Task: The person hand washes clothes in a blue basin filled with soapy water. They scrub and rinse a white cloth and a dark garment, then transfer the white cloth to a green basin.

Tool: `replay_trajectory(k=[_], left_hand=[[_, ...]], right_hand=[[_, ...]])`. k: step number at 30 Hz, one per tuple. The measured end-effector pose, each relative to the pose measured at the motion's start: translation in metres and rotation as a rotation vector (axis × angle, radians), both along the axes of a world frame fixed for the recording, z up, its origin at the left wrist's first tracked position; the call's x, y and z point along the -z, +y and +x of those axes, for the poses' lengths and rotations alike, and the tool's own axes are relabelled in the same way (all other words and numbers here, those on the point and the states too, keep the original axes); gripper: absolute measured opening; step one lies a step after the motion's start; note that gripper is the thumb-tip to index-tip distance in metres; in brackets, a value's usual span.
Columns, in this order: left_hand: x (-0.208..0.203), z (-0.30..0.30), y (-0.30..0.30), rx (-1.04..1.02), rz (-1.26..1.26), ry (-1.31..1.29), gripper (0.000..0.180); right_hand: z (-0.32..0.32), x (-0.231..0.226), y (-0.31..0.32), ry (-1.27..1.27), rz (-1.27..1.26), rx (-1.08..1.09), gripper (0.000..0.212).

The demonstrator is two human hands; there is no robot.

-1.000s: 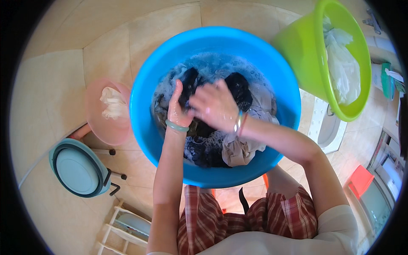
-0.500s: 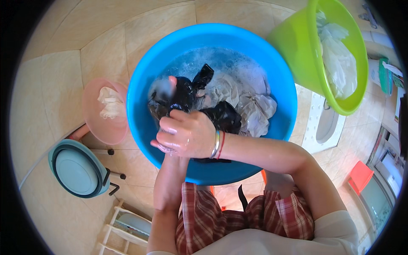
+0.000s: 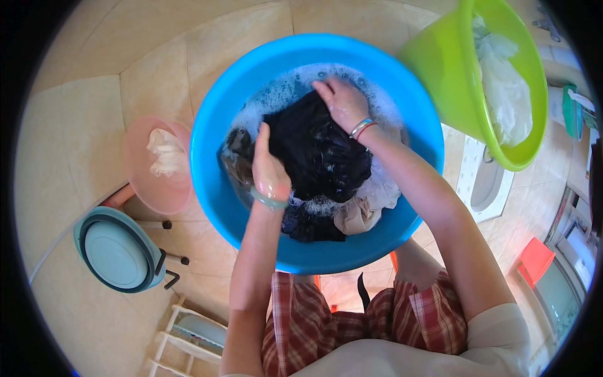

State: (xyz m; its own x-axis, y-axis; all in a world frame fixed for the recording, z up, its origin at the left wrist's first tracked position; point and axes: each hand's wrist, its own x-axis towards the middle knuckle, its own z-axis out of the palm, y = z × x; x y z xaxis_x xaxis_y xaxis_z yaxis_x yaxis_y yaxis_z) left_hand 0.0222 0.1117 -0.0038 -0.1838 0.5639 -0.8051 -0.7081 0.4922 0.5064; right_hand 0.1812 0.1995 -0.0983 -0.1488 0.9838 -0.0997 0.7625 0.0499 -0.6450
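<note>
A wet black garment (image 3: pixel 314 147) lies spread over the water in a large blue basin (image 3: pixel 210 207). At its left edge, my left hand (image 3: pixel 271 173) touches the cloth, thumb stretched out and the other fingers mostly hidden by the fabric. My right hand (image 3: pixel 347 107) rests at the garment's far right edge by the suds, its visible fingers stretched and parted. Both hands look open. A beige cloth (image 3: pixel 358 217) and whitish fabric (image 3: pixel 383 188) show on the right below the black garment. A dark brownish cloth (image 3: pixel 239 166) is bunched beside my left hand.
A pink basin (image 3: pixel 141 169) holding pale cloth stands left, above a folded grey-green tub (image 3: pixel 113 254). A green bucket (image 3: pixel 433 75) with white plastic bags leans close to the basin's right rim. Behind it is a white squat toilet (image 3: pixel 468 179). A white rack (image 3: pixel 166 339) stands at lower left.
My hands have moved apart from their crossed position; the right went far and right. The bunched black garment is now spread between them, covering much of the pale cloth.
</note>
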Motion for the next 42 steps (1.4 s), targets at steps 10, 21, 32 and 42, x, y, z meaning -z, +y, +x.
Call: replay_trajectory(k=[10, 21, 32, 42], left_hand=[[0.060, -0.022, -0.002, -0.056, 0.100, -0.093, 0.044], [0.037, -0.019, -0.010, -0.024, 0.392, -0.987, 0.043], [0.045, -0.020, -0.025, -0.127, 0.474, -0.691, 0.046], [0.011, -0.009, -0.003, -0.090, 0.026, -0.177, 0.049]], right_hand=[[-0.031, -0.022, -0.007, -0.151, -0.028, -0.341, 0.023], [-0.071, -0.141, -0.110, 0.366, 0.358, -0.749, 0.016], [-0.103, -0.128, -0.073, 0.545, 0.557, -0.478, 0.022], [-0.015, -0.007, 0.014, -0.102, -0.058, -0.112, 0.041]])
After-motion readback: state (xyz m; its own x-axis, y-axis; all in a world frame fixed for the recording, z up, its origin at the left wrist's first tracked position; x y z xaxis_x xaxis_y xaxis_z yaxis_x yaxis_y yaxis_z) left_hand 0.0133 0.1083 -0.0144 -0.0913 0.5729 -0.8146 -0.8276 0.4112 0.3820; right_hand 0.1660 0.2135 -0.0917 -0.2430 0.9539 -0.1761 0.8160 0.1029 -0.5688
